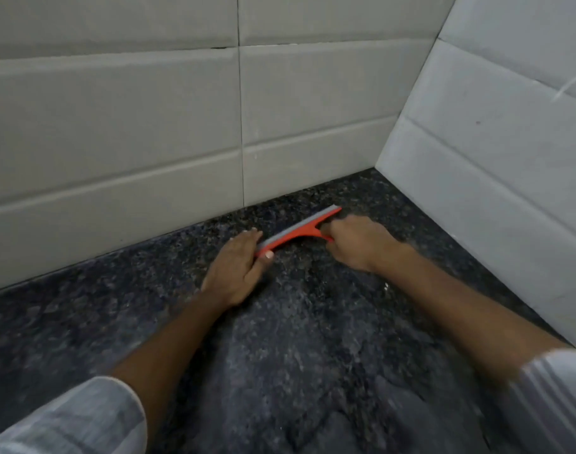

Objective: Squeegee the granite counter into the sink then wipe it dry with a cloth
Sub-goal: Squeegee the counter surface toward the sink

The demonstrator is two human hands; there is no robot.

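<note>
A red squeegee (296, 231) with a grey rubber blade lies blade-down on the dark speckled granite counter (312, 339), close to the back wall near the corner. My right hand (358, 242) is closed around its handle. My left hand (239, 268) grips the left end of the blade bar, thumb under it. The counter surface looks wet and streaky in front of the blade. No sink or cloth is in view.
A grey tiled back wall (149, 126) meets a tiled side wall (493, 158) at the right, forming a corner just beyond the squeegee. Light sleeves cover both upper arms at the bottom of the view.
</note>
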